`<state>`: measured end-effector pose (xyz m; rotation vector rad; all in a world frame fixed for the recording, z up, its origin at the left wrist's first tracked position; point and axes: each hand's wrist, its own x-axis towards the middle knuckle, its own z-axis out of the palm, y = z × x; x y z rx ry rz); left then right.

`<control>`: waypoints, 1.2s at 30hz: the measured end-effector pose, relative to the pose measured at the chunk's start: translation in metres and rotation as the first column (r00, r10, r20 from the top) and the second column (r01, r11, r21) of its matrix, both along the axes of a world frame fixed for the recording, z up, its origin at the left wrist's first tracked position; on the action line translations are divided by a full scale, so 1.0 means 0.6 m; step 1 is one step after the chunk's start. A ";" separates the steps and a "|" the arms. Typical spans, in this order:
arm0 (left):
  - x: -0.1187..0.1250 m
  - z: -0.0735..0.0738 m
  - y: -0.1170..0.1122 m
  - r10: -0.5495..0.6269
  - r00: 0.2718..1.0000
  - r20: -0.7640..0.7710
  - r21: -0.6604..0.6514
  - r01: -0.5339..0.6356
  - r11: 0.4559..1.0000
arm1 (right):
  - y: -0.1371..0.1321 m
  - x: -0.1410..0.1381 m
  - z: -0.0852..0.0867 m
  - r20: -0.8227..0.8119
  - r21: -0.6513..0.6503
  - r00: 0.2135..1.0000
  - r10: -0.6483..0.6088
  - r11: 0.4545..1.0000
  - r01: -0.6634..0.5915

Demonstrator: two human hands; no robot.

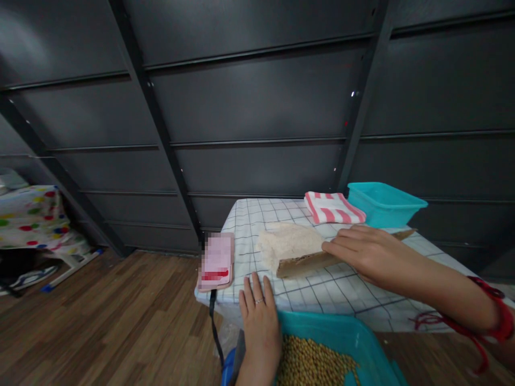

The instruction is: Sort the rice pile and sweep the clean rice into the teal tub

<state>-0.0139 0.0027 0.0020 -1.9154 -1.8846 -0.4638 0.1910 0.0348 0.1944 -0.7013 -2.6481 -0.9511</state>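
My right hand [362, 249] grips the top edge of a brown piece of cardboard [300, 264], which is tilted on the checked tablecloth. Against the cardboard's far side lies a cream-coloured, soft-looking heap [287, 241]; whether it is cloth or loose material I cannot tell. Fingers stretched out flat, my left hand [259, 319] rests at the table's front edge with nothing in it. Close beside it is a teal plastic bin [322, 319] with many yellowish-brown beans [309, 359] inside, partly cut off by the frame's bottom.
A pink phone-like item [217, 260] with a black strap lies at the left end of the table [249, 214]. Toward the back are a folded pink-and-white striped towel [333, 208] and a turquoise basin [386, 206]. Behind stands a dark panelled wall [257, 107].
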 end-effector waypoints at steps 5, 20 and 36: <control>0.004 -0.016 0.005 0.026 0.998 0.054 0.018 -0.027 0.999 | -0.010 0.003 0.001 -0.012 0.074 1.000 0.012 0.997 -0.011; 0.003 -0.014 0.003 0.015 1.000 0.015 0.057 -0.015 0.998 | -0.037 0.014 -0.007 -0.057 0.062 0.998 0.032 0.998 -0.028; 0.005 -0.023 0.006 0.033 0.997 0.070 0.006 -0.033 0.999 | -0.045 0.014 -0.015 0.008 -0.039 1.000 -0.011 0.999 0.011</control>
